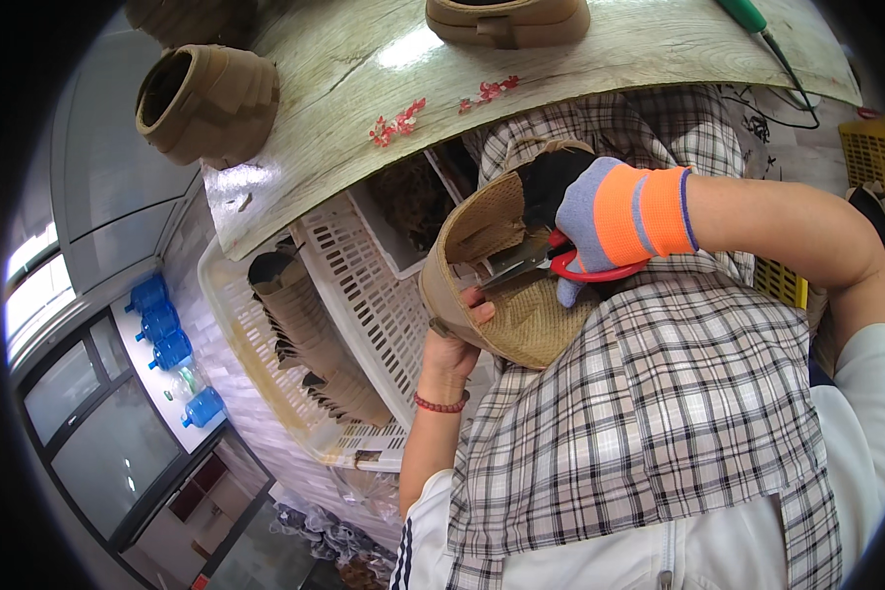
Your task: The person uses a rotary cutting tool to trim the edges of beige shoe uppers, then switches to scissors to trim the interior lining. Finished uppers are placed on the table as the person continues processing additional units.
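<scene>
Over my lap, a hollow tan piece (pixel 536 324) with a woven-looking inside and a black lining part is tilted so its opening faces me. It looks like a shoe or boot upper, but I cannot tell its exact kind. My bare left hand (pixel 449 351), with a red bead bracelet, grips its left edge, fingertips showing inside the rim. A grey and orange glove covers my right hand (pixel 619 221), which is closed round red-handled scissors (pixel 600 272). Their metal blades reach into the opening, pointing toward my left fingertips. Whether the blades touch the material is unclear.
Across the front is a wood-grain table (pixel 334 128) bearing brown hollow pieces (pixel 211 103) and a green-handled tool (pixel 744 14) with a cord. Below its edge, a white basket (pixel 359 285) holds stacked brown pieces (pixel 305 310). A yellow crate (pixel 870 157) stands at right.
</scene>
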The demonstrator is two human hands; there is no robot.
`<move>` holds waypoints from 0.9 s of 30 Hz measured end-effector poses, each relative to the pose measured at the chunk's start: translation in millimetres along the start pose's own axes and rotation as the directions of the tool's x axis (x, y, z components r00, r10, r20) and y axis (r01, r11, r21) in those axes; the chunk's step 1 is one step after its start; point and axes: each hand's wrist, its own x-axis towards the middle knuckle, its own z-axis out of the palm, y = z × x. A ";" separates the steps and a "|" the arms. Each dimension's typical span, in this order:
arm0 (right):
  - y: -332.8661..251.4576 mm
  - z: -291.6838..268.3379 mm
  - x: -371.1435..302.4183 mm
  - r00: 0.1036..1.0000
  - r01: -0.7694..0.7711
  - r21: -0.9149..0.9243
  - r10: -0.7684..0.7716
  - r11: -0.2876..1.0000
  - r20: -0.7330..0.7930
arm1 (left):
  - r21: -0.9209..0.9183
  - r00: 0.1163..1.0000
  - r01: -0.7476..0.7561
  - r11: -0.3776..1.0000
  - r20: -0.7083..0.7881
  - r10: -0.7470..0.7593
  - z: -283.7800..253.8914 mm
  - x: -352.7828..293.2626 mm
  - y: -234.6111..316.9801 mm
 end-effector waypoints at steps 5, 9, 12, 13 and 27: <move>4.8 -1.5 -3.0 0.994 -0.083 0.111 0.074 0.990 0.083 | 0.046 0.999 0.029 0.999 0.029 -0.030 10.0 -4.1 5.8; 71.4 37.3 11.8 0.945 0.243 0.425 -0.311 0.872 0.098 | 0.124 0.982 -0.177 0.976 0.083 0.167 -5.3 4.8 1.7; 81.9 28.2 -3.3 0.861 -0.099 0.689 -0.285 0.718 0.421 | -0.074 0.919 -0.313 0.947 0.229 0.321 -23.6 35.8 5.1; 84.3 29.5 -1.7 0.839 -0.115 0.730 -0.327 0.674 0.434 | -0.199 0.888 -0.292 0.936 0.307 0.342 -18.7 45.6 7.9; 98.3 16.1 22.7 0.810 -0.058 0.818 -0.453 0.572 0.374 | -0.175 0.886 -0.406 0.897 0.165 0.434 4.5 71.4 15.8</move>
